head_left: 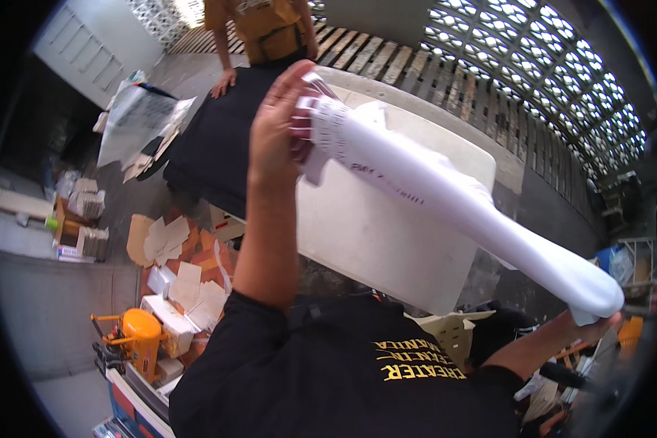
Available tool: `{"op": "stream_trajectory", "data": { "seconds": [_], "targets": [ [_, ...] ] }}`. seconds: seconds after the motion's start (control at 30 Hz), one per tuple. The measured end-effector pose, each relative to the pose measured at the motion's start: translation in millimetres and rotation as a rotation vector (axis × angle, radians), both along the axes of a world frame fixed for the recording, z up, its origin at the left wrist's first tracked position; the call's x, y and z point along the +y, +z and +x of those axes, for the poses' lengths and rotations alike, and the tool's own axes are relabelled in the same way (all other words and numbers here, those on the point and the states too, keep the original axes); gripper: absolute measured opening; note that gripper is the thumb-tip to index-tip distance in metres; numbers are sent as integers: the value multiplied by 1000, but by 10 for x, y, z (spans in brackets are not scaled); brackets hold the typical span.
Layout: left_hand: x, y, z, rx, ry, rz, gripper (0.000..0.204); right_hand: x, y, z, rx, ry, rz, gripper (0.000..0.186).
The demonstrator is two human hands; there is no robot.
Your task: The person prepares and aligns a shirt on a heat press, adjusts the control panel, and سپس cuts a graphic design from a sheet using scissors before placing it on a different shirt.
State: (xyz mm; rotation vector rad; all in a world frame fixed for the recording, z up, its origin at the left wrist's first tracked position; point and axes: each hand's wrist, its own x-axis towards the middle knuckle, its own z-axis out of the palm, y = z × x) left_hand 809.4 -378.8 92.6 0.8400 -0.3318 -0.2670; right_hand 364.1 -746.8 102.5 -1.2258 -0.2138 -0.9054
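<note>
A long white printed cloth [445,193], folded lengthwise, is held up slantwise in front of me. It has small dark print and a maroon patch at its upper left end; whether it is a garment I cannot tell. My left hand [277,120] is raised and grips that end. Low on the right, my right hand [595,327] is closed on the other end, its fingers partly hidden by the fabric. Beneath the cloth stands a white table [372,248], and some white material [372,113] shows behind the cloth near its far edge.
A co-worker in a yellow shirt [263,29] rests a hand on a dark-covered surface [215,131] at the far left. Cardboard scraps [164,239] and an orange machine [140,336] are on my left. A beige chair [449,336] stands close by, with clutter to the right.
</note>
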Motion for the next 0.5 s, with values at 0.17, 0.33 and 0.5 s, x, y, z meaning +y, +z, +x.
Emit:
{"op": "stream_trajectory", "data": {
  "seconds": [0.17,0.33,0.5],
  "targets": [
    [-565,116,611,-113,-256,385,31,-765,-87,910,452,-496,176,32],
    [-851,142,1265,-111,-14,-81,16,-1310,154,1813,175,-262,532,30],
    [-329,617,1103,-330,110,-54,36,-911,809,1032,101,-237,245,47]
  ]
}}
